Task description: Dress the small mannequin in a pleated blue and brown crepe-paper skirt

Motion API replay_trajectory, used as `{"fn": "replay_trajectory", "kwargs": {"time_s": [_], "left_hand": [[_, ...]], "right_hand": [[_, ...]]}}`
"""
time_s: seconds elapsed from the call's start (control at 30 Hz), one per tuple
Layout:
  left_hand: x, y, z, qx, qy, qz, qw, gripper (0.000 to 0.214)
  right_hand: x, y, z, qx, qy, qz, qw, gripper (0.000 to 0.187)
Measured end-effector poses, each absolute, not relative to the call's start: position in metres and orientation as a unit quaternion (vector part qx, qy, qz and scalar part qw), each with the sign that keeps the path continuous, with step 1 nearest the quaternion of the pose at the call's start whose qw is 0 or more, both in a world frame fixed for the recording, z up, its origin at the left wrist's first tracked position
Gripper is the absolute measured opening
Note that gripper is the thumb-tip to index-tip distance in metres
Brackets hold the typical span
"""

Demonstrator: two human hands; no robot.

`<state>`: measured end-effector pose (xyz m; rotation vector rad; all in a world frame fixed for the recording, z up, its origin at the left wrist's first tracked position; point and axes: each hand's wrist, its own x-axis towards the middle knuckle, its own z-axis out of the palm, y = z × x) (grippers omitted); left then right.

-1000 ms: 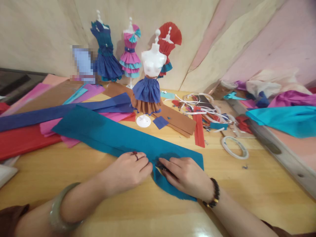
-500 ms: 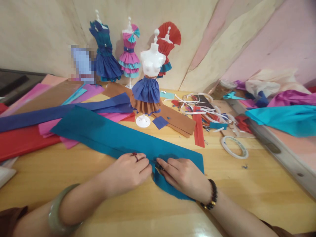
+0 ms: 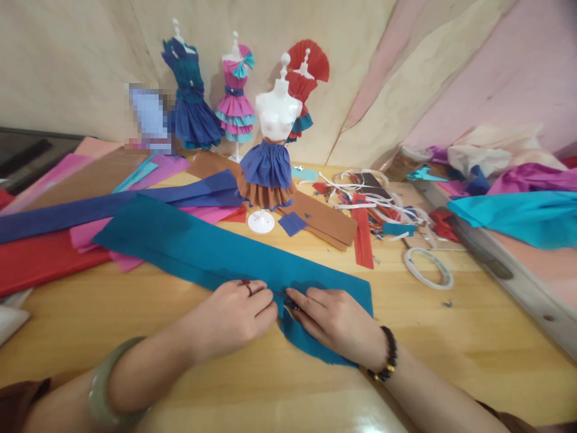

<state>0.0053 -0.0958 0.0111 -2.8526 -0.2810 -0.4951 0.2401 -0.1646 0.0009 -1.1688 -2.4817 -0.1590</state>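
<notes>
A long folded strip of teal crepe-like paper lies slantwise across the table. My left hand has its fingers curled and pinches the strip's near edge. Beside it, my right hand presses on the paper, with a small black object mostly hidden under its fingers; its kind cannot be made out. Between the hands the edge is parted, and a loose teal flap hangs toward me under the right hand. Behind the strip stands a white mannequin in a ruffled blue and brown skirt.
Dressed mannequins, such as a teal and blue one, line the wall. Coloured sheets, including red paper, lie left. On the right are a tape roll, paper scraps, a metal edge and turquoise cloth or paper.
Almost nothing differs. Both hands keep their places on the teal paper, and the view shifts very slightly.
</notes>
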Motion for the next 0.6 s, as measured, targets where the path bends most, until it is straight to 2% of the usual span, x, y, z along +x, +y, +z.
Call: {"fn": "replay_trajectory", "kwargs": {"time_s": [0.6], "left_hand": [[0.0046,-0.0949,0.0095,-0.975,-0.095,-0.173,0.103,0.024]], "right_hand": [[0.2366,-0.1658,0.0040,-0.404,-0.891,-0.095,0.185,0.026]]}}
